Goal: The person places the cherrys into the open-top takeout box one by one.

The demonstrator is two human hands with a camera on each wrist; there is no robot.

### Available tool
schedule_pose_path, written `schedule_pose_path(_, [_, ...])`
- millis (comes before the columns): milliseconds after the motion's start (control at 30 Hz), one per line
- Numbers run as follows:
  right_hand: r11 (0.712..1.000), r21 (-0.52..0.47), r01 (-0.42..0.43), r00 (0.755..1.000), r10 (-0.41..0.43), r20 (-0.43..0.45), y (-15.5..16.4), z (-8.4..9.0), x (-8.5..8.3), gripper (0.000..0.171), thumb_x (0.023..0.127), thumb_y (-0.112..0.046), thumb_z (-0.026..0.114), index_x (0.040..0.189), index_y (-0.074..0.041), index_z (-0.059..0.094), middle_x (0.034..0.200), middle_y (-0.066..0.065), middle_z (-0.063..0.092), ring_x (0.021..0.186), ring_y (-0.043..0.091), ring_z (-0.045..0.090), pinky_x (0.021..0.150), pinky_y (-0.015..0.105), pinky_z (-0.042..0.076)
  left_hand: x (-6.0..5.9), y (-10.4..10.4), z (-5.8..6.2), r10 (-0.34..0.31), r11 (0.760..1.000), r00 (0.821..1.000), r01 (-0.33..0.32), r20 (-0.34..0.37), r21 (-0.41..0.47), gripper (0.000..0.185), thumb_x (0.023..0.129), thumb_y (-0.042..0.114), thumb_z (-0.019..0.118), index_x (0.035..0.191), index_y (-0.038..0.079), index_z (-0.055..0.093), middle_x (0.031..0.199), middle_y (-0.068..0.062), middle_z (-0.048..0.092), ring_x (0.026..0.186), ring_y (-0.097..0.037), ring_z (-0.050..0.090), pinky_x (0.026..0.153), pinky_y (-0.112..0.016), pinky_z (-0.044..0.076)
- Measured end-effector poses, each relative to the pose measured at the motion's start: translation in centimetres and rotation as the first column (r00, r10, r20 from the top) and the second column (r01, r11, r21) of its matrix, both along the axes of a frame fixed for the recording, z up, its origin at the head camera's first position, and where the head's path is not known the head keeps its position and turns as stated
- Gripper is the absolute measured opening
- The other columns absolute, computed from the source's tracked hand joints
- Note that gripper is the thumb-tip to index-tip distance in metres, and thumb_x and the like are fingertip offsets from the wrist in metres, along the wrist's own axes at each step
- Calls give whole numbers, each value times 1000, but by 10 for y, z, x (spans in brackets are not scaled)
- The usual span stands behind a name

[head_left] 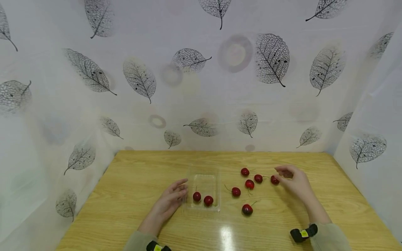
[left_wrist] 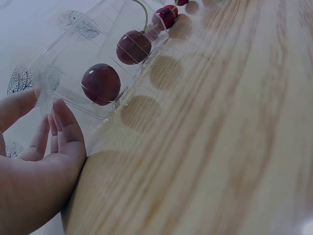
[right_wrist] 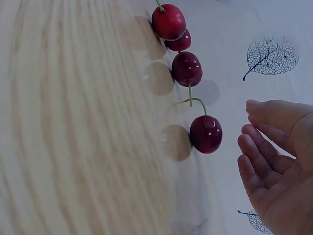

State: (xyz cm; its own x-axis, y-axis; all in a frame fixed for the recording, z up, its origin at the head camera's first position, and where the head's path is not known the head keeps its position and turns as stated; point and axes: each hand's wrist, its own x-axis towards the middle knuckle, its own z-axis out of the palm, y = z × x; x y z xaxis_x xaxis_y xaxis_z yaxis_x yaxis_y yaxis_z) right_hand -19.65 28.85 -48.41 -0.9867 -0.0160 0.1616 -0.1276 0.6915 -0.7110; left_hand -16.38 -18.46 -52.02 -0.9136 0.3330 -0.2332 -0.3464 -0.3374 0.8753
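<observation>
A clear plastic tray (head_left: 205, 180) lies on the wooden table (head_left: 125, 188) with two red cherries (head_left: 196, 197) in its near end. My left hand (head_left: 180, 190) lies flat at the tray's left side, straight fingers against its wall. The left wrist view shows those fingers (left_wrist: 63, 129) beside the tray (left_wrist: 63, 73) and the cherries (left_wrist: 100, 83) inside. Several loose cherries (head_left: 249, 184) are scattered right of the tray. My right hand (head_left: 282, 174) hovers with relaxed fingers just right of the rightmost cherry (head_left: 274, 180), holding nothing. In the right wrist view that cherry (right_wrist: 205, 133) sits just apart from the fingertips (right_wrist: 252, 147).
A white leaf-patterned curtain (head_left: 201, 87) walls in the table at the back and both sides. One cherry (head_left: 247, 209) lies apart, nearer the front. Bare wood stretches left of the tray and along the front edge.
</observation>
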Motion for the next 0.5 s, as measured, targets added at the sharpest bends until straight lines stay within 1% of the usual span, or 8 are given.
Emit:
schedule_pose_path(67, [1000,3,2,1000,-2,-1,1,-2,-1,32,99,-15,77,127,-1,73,118,22,74,96,3,65,81,13,51,0,0,1,2,1000,1000,-2,4,1,54,107,-5,51,158,2,37,119,5,56,108,-5,59,93,-19,52])
schedule_pose_path(100, [1000,5,3,1000,-3,1,1,-3,-1,32,99,-15,77,127,0,73,118,22,74,94,-2,63,81,13,51,1,0,1,4,1000,1000,-4,5,2,54,107,-5,51,158,2,37,119,5,56,108,-5,59,93,-19,52])
schedule_pose_path(200, [1000,4,2,1000,-2,9,2,-6,-2,32,98,-14,77,126,1,73,117,22,74,91,-9,59,80,14,52,1,0,1,6,1000,1000,-6,8,1,55,107,-5,52,159,2,37,118,5,56,108,-5,59,93,-19,52])
schedule_pose_path(233, [1000,6,0,1000,0,15,3,-7,-2,32,98,-14,77,126,1,73,117,22,74,90,-9,58,80,14,52,0,0,1,7,1000,1000,-7,10,3,55,107,-5,52,159,2,37,118,5,57,108,-5,59,93,-19,52])
schedule_pose_path(300, [1000,11,-5,1000,5,31,3,-9,-2,33,99,-15,77,127,2,72,116,22,74,91,-5,61,80,16,53,0,0,1,9,1000,1000,-9,10,6,55,107,-5,52,159,2,37,118,5,57,107,-5,59,93,-19,52])
schedule_pose_path(467, [1000,18,-14,998,13,59,4,-13,-3,34,99,-16,76,129,2,71,117,22,74,99,19,70,81,18,54,0,0,2,6,1000,1000,-7,11,15,55,107,-5,52,159,1,37,118,5,58,107,-5,59,93,-18,52])
schedule_pose_path(500, [1000,17,-15,998,14,62,4,-13,-3,34,99,-15,76,129,2,71,117,22,74,99,22,71,81,18,54,0,0,2,5,1000,1000,-5,12,17,55,107,-5,52,159,1,36,118,5,57,107,-5,59,93,-18,52])
